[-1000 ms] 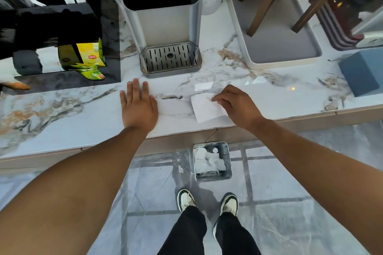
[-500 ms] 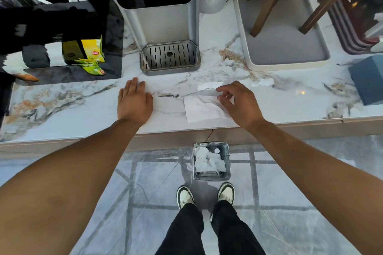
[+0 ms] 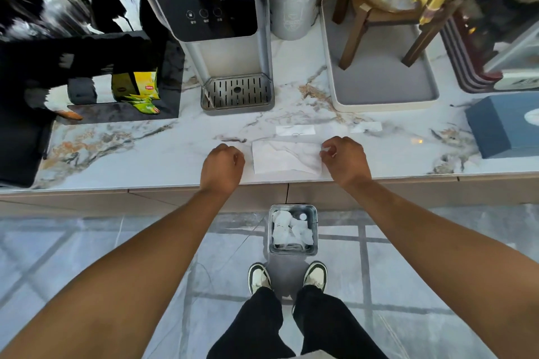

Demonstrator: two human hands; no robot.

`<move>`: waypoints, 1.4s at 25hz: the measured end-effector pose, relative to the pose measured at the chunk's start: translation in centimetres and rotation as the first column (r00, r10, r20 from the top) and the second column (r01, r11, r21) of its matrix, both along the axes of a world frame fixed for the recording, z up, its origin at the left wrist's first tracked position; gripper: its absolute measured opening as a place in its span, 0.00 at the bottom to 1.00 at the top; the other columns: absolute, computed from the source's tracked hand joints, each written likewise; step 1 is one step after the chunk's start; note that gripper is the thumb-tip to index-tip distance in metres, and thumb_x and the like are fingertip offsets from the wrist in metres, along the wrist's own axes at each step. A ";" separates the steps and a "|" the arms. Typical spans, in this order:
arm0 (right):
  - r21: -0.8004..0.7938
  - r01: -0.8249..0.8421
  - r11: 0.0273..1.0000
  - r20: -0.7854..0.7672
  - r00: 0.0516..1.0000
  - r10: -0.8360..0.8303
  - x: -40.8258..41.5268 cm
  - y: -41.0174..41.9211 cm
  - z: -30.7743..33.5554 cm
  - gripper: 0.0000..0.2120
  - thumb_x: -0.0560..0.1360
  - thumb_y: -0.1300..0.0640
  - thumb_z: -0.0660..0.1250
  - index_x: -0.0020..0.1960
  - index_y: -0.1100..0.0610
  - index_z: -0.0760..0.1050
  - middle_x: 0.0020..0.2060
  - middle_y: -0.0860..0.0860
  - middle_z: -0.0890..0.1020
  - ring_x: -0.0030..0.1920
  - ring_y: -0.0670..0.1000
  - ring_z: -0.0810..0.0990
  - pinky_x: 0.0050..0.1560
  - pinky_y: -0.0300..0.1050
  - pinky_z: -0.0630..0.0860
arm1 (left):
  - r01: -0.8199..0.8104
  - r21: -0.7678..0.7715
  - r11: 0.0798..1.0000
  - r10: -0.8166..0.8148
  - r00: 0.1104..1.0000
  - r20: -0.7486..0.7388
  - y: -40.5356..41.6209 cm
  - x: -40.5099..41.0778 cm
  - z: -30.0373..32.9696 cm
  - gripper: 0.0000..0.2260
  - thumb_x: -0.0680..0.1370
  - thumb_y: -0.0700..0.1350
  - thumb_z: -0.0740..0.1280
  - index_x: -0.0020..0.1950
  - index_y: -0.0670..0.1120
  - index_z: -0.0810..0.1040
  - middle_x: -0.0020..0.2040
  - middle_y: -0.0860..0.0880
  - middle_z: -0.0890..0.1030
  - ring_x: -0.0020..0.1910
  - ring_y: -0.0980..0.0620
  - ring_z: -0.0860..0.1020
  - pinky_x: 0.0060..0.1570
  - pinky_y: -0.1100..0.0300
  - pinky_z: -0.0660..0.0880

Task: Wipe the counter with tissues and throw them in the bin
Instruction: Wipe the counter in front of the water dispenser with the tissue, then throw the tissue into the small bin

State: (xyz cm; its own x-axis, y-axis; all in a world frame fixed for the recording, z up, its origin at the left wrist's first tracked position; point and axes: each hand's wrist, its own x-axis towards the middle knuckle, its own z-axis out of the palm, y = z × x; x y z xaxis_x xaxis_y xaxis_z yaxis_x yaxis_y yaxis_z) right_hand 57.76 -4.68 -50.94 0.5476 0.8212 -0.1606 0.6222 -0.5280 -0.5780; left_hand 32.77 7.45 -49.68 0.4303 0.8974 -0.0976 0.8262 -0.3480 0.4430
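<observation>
White creased tissue [image 3: 284, 159] flat near marbled desk [image 3: 116, 154] front edge; right hand [image 3: 345, 159] pinches its corner, left hand [image 3: 223, 167] fisted, empty. Wiping step; next, sweep firmly.

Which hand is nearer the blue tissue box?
Right. The right hand pinches the tissue's right edge, on the side toward the blue tissue box; the left hand is beyond the tissue.

arms [image 3: 122, 268] bare, no sleeves | trousers [image 3: 291, 326] blk | sneakers [image 3: 259, 277] wht w/ dk green trim
</observation>
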 end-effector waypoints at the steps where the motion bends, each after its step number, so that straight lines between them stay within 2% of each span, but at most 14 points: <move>1: -0.038 0.023 0.999 -0.013 1.000 -0.023 -0.1 -0.2 -0.1 0.09 0.76 0.56 0.68 0.55 0.56 0.80 0.48 0.55 0.83 0.50 0.56 0.81 0.52 0.46 0.76 | -0.003 -0.025 1.000 0.004 1.000 0.004 -0.3 0.5 0.0 0.10 0.79 0.39 0.64 0.43 0.38 0.83 0.46 0.38 0.81 0.45 0.38 0.79 0.45 0.51 0.76; 5: -0.103 0.037 0.994 -0.043 0.998 -0.042 -0.5 -0.5 -0.9 0.13 0.75 0.53 0.70 0.57 0.57 0.80 0.50 0.55 0.83 0.53 0.56 0.81 0.54 0.46 0.77 | 0.027 -0.062 0.998 -0.028 1.000 -0.006 -0.8 2.3 -0.6 0.11 0.79 0.42 0.65 0.38 0.38 0.78 0.44 0.38 0.78 0.43 0.38 0.77 0.41 0.53 0.72; 8: -0.099 0.033 0.995 -0.041 0.998 -0.038 -0.5 -0.5 -1.2 0.14 0.75 0.53 0.71 0.57 0.58 0.79 0.50 0.55 0.82 0.52 0.56 0.80 0.54 0.47 0.77 | 0.065 -0.073 0.995 -0.068 0.997 -0.039 -0.9 2.9 -1.3 0.10 0.79 0.42 0.65 0.41 0.37 0.80 0.46 0.37 0.77 0.47 0.38 0.77 0.44 0.52 0.73; 12: -0.066 0.002 0.998 -0.019 1.000 -0.004 -0.6 -0.2 -1.1 0.07 0.76 0.59 0.69 0.53 0.60 0.81 0.50 0.56 0.83 0.50 0.57 0.81 0.53 0.50 0.78 | 0.078 -0.049 0.996 -0.079 0.997 -0.018 -1.3 3.1 -1.5 0.09 0.80 0.40 0.65 0.53 0.41 0.85 0.49 0.38 0.78 0.53 0.38 0.76 0.48 0.50 0.76; 16: -0.079 -0.034 0.996 0.029 0.999 0.036 -0.9 0.1 -1.1 0.07 0.76 0.61 0.66 0.47 0.60 0.83 0.46 0.57 0.84 0.48 0.58 0.80 0.48 0.47 0.77 | 0.075 -0.023 0.997 -0.076 0.997 -0.023 -1.6 3.1 -1.4 0.09 0.79 0.38 0.65 0.49 0.39 0.85 0.48 0.38 0.78 0.52 0.39 0.76 0.46 0.50 0.75; 20: -0.071 -0.060 0.996 0.039 0.997 0.063 -0.9 -0.4 -0.7 0.07 0.76 0.61 0.66 0.46 0.60 0.83 0.44 0.56 0.84 0.47 0.57 0.81 0.46 0.45 0.76 | 0.057 -0.031 0.998 -0.058 0.997 -0.047 -2.3 2.6 -0.7 0.09 0.79 0.40 0.65 0.50 0.41 0.86 0.49 0.40 0.79 0.52 0.40 0.76 0.46 0.48 0.78; 23: -0.048 -0.086 0.995 -0.014 0.996 0.086 -0.9 -1.5 -0.2 0.06 0.75 0.60 0.67 0.45 0.58 0.83 0.44 0.54 0.84 0.45 0.55 0.81 0.45 0.45 0.77 | 0.021 -0.041 0.999 -0.023 0.999 -0.046 -3.7 1.8 0.4 0.09 0.79 0.41 0.65 0.51 0.42 0.86 0.50 0.40 0.80 0.50 0.40 0.78 0.47 0.47 0.78; 26: -0.037 -0.120 0.992 -0.068 0.991 0.117 -1.3 -3.4 0.4 0.03 0.74 0.59 0.70 0.45 0.56 0.83 0.44 0.53 0.83 0.45 0.53 0.81 0.47 0.47 0.79 | -0.032 -0.053 0.998 0.029 0.999 -0.045 -5.8 0.7 1.5 0.11 0.79 0.42 0.65 0.37 0.44 0.81 0.36 0.39 0.80 0.40 0.38 0.79 0.39 0.53 0.75; 29: -0.011 -0.105 0.994 -0.147 0.984 0.102 -2.0 -5.1 0.9 0.03 0.74 0.58 0.70 0.43 0.53 0.82 0.40 0.48 0.85 0.43 0.50 0.82 0.45 0.43 0.79 | -0.074 -0.097 0.993 0.071 0.997 -0.027 -7.9 -0.3 1.8 0.11 0.78 0.40 0.65 0.35 0.43 0.79 0.30 0.41 0.77 0.34 0.39 0.76 0.36 0.55 0.74; 32: -0.035 -0.110 0.993 -0.191 0.976 0.101 -3.0 -6.9 0.6 0.05 0.73 0.57 0.69 0.40 0.48 0.80 0.37 0.44 0.84 0.41 0.46 0.82 0.39 0.33 0.73 | -0.145 -0.153 0.978 0.141 0.989 -0.035 -10.3 -1.4 1.3 0.09 0.77 0.42 0.65 0.41 0.46 0.85 0.34 0.44 0.82 0.36 0.43 0.79 0.38 0.56 0.74; 35: -0.078 -0.090 0.993 -0.213 0.974 0.071 -3.8 -8.8 -1.0 0.09 0.74 0.57 0.70 0.37 0.46 0.78 0.35 0.43 0.83 0.39 0.46 0.82 0.40 0.37 0.75 | -0.207 -0.212 0.955 0.219 0.975 0.038 -12.3 -2.2 -0.5 0.07 0.76 0.41 0.68 0.46 0.48 0.86 0.40 0.47 0.86 0.41 0.47 0.82 0.41 0.61 0.73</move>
State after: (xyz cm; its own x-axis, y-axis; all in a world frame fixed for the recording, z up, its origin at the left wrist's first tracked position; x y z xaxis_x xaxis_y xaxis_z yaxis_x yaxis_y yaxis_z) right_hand 54.00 -13.46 -51.91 0.4270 0.8390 -0.3373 0.5344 -0.5351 -0.6543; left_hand 30.59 -4.85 -50.14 0.2423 0.9322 -0.2688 0.8405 -0.0634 0.5380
